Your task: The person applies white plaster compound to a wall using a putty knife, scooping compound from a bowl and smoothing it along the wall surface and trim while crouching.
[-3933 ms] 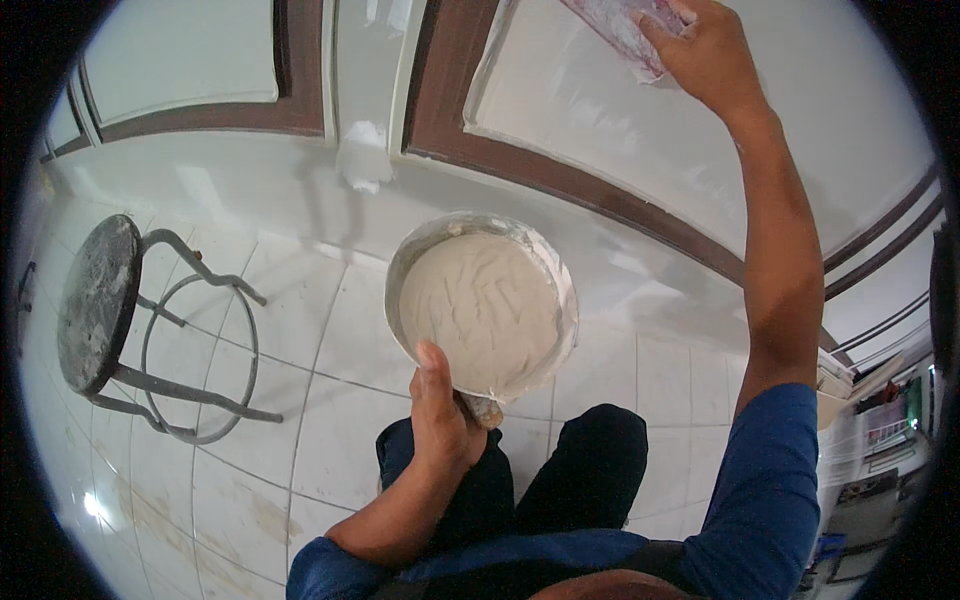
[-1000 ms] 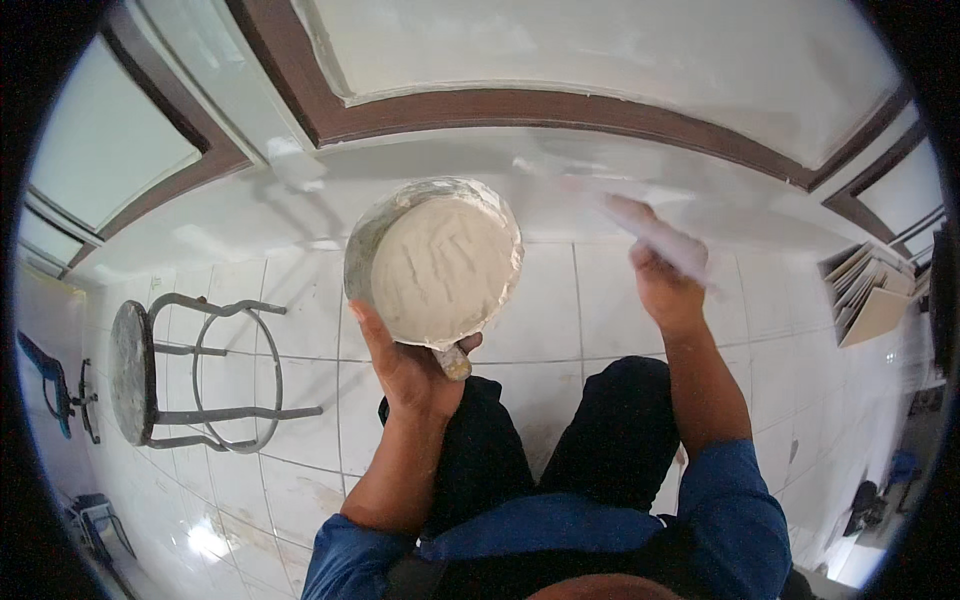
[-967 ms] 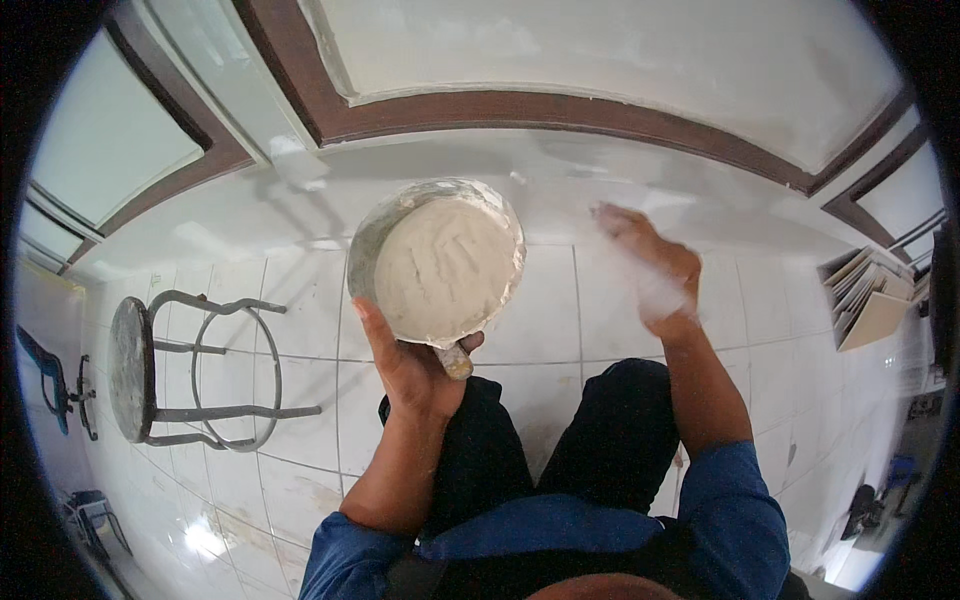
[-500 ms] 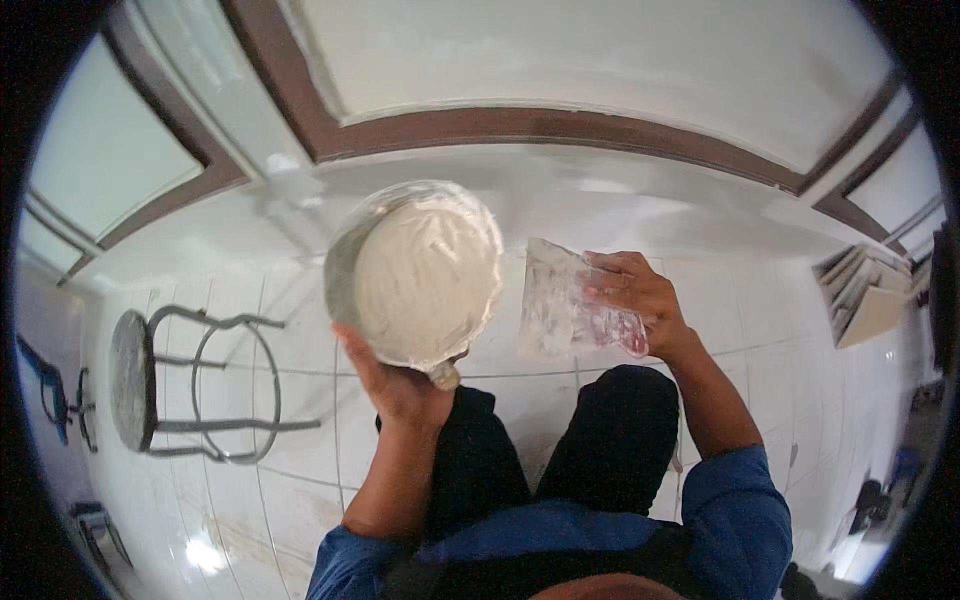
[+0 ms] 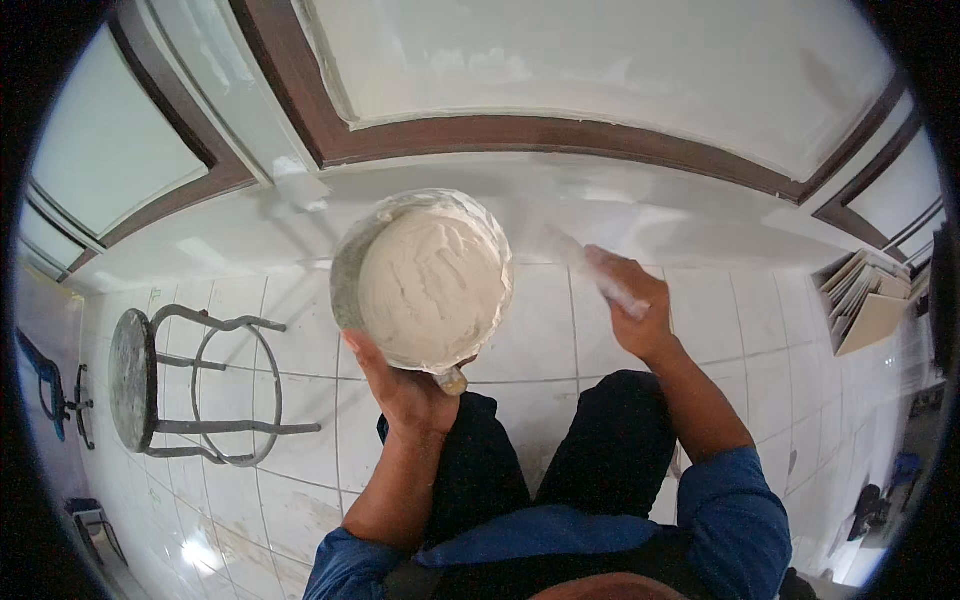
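Observation:
My left hand is closed round the near side of a round metal pan, its thumb up along the wall and the other fingers underneath. A short brownish stub sticks out of the pan beside that hand. Thick off-white putty fills much of the pan and coats its rim. To the right of it, my right hand grips a flat, putty-smeared spreader, turned nearly edge-on and blurred by motion. The spreader is apart from both the pan and the wall.
Ahead runs a pale wall with brown-framed panels. A grey round stool lies on its side at left on the white tiled floor. Flat boards lean at right. My knees are just below the pan.
The spreader has turned from broad face showing to nearly edge-on. The putty surface looks more ridged. The pan has shifted slightly right and toward me.

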`<act>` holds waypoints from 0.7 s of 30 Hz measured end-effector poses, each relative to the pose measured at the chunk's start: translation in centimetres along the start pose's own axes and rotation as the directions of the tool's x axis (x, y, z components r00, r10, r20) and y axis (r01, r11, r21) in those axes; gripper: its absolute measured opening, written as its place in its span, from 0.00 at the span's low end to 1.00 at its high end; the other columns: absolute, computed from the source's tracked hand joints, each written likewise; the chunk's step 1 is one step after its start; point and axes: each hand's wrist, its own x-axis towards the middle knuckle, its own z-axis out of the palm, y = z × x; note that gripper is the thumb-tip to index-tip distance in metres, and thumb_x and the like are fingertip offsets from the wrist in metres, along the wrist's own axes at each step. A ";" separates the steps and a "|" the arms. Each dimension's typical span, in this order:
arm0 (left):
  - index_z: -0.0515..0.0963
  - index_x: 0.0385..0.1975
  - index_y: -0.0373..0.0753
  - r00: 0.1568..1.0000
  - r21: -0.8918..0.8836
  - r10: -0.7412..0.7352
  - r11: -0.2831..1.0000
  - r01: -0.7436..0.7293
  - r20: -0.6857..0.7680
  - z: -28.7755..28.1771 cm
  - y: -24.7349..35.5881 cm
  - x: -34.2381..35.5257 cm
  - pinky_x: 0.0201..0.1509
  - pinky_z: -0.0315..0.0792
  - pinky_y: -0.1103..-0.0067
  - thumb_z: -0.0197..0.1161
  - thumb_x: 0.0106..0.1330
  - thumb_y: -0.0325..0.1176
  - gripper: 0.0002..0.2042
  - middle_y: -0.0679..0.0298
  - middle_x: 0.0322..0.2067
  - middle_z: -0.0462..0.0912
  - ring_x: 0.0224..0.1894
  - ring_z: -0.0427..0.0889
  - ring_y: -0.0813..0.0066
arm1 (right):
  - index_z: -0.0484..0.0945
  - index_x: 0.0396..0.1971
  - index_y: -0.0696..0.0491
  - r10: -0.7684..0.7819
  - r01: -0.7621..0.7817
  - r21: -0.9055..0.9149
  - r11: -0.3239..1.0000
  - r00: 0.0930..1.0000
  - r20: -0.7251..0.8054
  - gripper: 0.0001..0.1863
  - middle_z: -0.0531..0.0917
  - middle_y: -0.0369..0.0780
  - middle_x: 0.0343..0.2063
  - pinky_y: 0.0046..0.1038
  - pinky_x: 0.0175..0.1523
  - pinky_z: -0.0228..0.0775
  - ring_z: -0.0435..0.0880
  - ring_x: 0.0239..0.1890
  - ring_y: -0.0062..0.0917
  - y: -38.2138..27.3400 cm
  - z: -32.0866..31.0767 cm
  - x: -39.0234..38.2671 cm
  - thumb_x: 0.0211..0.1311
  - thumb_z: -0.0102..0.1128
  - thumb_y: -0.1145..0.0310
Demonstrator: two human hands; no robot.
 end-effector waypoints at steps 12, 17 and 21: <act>0.59 0.65 0.43 0.994 -0.013 -0.075 0.997 0.074 -0.079 0.0 -0.7 0.8 0.27 0.81 0.73 0.43 0.65 0.70 0.39 0.58 0.52 0.76 0.39 0.82 0.66 | 0.76 0.56 0.52 -0.231 0.240 -0.156 0.958 0.970 0.076 0.22 0.80 0.46 0.53 0.39 0.56 0.73 0.79 0.57 0.42 -1.2 2.4 1.3 0.61 0.59 0.69; 0.61 0.64 0.40 0.957 0.092 0.289 0.953 -0.287 -0.001 -5.1 -2.3 4.2 0.30 0.80 0.72 0.45 0.63 0.71 0.41 0.55 0.51 0.76 0.40 0.81 0.61 | 0.76 0.55 0.54 0.146 -0.145 -0.085 0.986 0.989 -0.001 0.19 0.81 0.45 0.52 0.36 0.59 0.73 0.82 0.52 0.36 2.1 5.0 0.8 0.64 0.55 0.76; 0.62 0.62 0.36 0.875 0.277 0.463 0.830 -0.484 0.143 -1.3 -7.8 7.2 0.30 0.79 0.73 0.44 0.62 0.71 0.43 0.52 0.49 0.77 0.39 0.81 0.61 | 0.75 0.56 0.55 0.108 -0.117 -0.019 0.993 0.958 -0.264 0.18 0.81 0.44 0.52 0.34 0.54 0.75 0.83 0.50 0.35 1.3 3.8 0.7 0.69 0.53 0.70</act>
